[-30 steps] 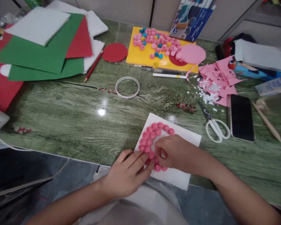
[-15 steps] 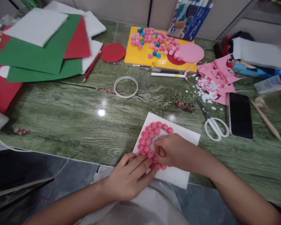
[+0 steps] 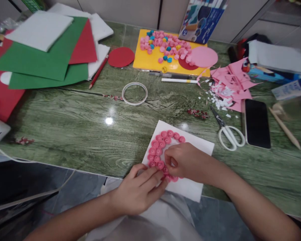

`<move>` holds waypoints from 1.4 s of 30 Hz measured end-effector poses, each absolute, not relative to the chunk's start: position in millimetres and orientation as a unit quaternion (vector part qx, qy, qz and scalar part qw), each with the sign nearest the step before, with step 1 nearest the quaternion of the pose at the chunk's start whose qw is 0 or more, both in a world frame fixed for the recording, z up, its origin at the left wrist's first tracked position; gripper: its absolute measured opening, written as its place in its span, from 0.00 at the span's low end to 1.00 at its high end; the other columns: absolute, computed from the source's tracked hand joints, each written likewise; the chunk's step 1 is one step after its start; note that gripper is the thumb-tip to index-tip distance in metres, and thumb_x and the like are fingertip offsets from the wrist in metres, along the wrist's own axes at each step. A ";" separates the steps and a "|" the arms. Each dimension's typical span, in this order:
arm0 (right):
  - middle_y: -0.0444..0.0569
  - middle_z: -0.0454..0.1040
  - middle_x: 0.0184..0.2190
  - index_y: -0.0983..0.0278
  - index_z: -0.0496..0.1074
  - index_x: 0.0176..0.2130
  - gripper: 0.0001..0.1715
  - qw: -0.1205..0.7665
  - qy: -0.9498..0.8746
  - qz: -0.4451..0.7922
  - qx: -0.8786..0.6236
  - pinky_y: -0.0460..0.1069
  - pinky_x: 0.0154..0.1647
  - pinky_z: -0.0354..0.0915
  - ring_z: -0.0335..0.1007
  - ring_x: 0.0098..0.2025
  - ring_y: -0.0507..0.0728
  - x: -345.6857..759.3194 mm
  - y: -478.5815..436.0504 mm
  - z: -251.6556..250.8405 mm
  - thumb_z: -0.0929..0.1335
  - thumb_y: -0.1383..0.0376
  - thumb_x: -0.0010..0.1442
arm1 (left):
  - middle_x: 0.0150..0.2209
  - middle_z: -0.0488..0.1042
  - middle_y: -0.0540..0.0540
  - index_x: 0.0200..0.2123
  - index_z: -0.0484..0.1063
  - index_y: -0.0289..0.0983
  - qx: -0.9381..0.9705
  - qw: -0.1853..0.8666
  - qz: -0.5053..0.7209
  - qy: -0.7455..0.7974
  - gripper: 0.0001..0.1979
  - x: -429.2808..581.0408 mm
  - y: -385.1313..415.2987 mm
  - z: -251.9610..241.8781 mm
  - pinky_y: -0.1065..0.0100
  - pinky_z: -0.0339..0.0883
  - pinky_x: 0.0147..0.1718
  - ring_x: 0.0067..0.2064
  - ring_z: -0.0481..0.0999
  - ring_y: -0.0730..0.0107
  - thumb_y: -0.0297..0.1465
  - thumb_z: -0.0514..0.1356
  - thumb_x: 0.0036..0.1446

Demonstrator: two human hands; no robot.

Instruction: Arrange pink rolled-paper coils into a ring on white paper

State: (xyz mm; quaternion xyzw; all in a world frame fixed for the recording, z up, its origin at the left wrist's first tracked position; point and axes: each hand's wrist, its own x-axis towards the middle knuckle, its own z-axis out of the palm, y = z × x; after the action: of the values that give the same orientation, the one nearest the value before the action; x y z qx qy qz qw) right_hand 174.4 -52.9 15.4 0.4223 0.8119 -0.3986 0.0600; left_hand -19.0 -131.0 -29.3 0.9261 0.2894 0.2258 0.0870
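Observation:
A white square card (image 3: 193,192) lies at the table's front edge, tilted a little. On it, several pink rolled paper flowers (image 3: 157,151) form a curved double row, partly hidden by my hands. My left hand (image 3: 142,187) rests flat over the card's lower left, fingers stretched out and fingertips on the lower flowers. My right hand (image 3: 184,160) is over the middle of the card, its thumb and fingers pinched together by the lower flowers. Whatever lies between those fingertips is hidden.
White-handled scissors (image 3: 231,137), a phone (image 3: 257,124) and a wooden stick (image 3: 286,130) lie to the right. Behind are a tape ring (image 3: 134,94), pink paper scraps (image 3: 237,80) and a yellow sheet (image 3: 142,60) bearing loose paper rolls. Coloured sheets (image 3: 37,63) are stacked at the left.
Almost nothing differs. Both hands keep their places on the card, and the view has shifted very slightly.

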 end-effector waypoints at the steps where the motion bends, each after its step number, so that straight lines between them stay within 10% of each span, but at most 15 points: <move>1: 0.42 0.69 0.21 0.65 0.65 0.22 0.06 0.059 0.812 -0.398 0.422 0.45 0.26 0.51 0.59 0.24 0.48 174.8 -53.2 15.2 0.62 0.71 0.48 | 0.43 0.74 0.46 0.45 0.71 0.39 0.924 0.088 0.226 0.294 0.14 -18.4 -131.3 -29.6 0.61 0.54 0.44 0.47 0.67 0.64 0.26 0.55 0.55; 42: 0.43 0.73 0.31 0.60 0.63 0.32 0.03 -0.186 0.754 -0.282 0.564 0.56 0.46 0.53 0.60 0.41 0.57 174.7 -148.0 -9.3 0.66 0.67 0.56 | 0.49 0.71 0.45 0.50 0.67 0.39 0.911 0.079 0.215 0.343 0.18 -22.3 -127.7 -36.1 0.58 0.51 0.49 0.52 0.64 0.64 0.27 0.54 0.55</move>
State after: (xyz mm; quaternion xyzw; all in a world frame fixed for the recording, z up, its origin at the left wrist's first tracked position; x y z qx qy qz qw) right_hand 174.7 -148.0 -9.3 0.5642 0.7536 -0.2818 -0.1856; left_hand -22.3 -127.7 -36.1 0.9111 0.3426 0.2150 0.0790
